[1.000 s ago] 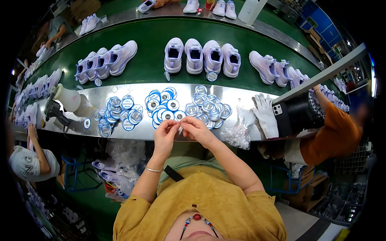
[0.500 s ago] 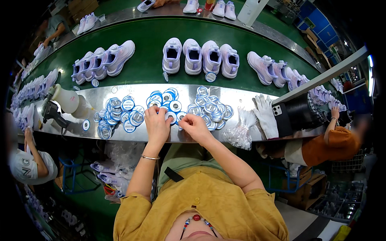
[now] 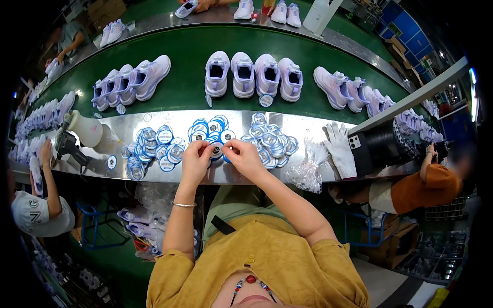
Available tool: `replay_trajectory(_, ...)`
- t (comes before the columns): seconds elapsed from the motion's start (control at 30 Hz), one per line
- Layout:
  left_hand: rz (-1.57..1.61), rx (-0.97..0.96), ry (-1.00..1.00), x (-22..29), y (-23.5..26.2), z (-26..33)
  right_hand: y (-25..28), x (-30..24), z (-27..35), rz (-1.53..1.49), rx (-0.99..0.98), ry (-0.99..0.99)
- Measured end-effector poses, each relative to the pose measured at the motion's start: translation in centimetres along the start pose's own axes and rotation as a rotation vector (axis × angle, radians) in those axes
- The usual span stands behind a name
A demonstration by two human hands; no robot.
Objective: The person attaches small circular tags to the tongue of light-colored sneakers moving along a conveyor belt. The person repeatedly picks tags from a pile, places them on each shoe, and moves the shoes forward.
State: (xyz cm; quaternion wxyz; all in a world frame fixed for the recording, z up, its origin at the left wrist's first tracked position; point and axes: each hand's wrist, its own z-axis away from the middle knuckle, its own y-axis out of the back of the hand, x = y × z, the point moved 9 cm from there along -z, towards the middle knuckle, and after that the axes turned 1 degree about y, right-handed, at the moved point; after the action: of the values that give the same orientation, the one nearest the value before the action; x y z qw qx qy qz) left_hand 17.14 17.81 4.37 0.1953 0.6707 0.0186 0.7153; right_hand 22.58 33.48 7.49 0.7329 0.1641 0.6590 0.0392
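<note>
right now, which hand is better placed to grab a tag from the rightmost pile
Probably the right hand: it is close to the rightmost tag pile, while the left hand is farther away, near the middle tag pile. I cannot tell whether either pinches something.

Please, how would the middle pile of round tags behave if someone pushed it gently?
The middle pile would probably spread apart, since its tags overlap loosely. They look thin and flat, so likely light. The shiny metal table may let the bottom ones slide.
</note>
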Motion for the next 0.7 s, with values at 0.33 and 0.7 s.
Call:
replay_trajectory(0.33, -0.031, -0.002, -0.295, 8.0, -1.8, 0.8, 3.1, -3.5, -0.3, 0.184, 0.148, 0.202)
replay_trajectory(0.7, 0.345, -0.353, -0.111, 10.9, -12.4, -1.6, 12.0, 0.1, -0.3, -0.272, 0.059, 0.132)
